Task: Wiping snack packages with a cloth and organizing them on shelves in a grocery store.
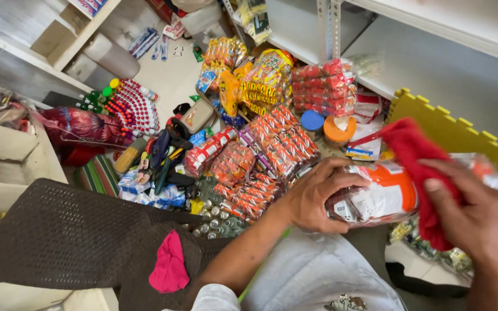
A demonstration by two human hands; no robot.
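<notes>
Far left: a cardboard box (4,167) sits beside a dark woven mat (64,236); a pink rag (169,269) lies on the mat's near edge.
Floor, left of middle: rows of small red-capped bottles (136,106), then a heap of pens and tools (159,155).
Floor, middle: bundles of orange and red snack packets (260,155), with a blue lid (312,121) and an orange lid (339,130) just behind them.
Left hand (318,198): fingers curled round the left end of a clear wrapped pack with an orange and white label (384,196), thumb on top, a firm hold.
Pack: held in the air above the lap, between the two hands, its long axis running left to right and tilted slightly up to the right.
Right hand (471,216): fingers bent and closed on a red cloth (419,173), which drapes over the pack's right half and touches it.
Key relation: the pack lies straight ahead of both palms; the left hand grips it bare, while the right hand meets it only through the cloth, so the left is the closer hold.
Far right: a yellow foam mat (468,141) with a toothed edge stands behind the right hand, under white shelves (433,52).
</notes>
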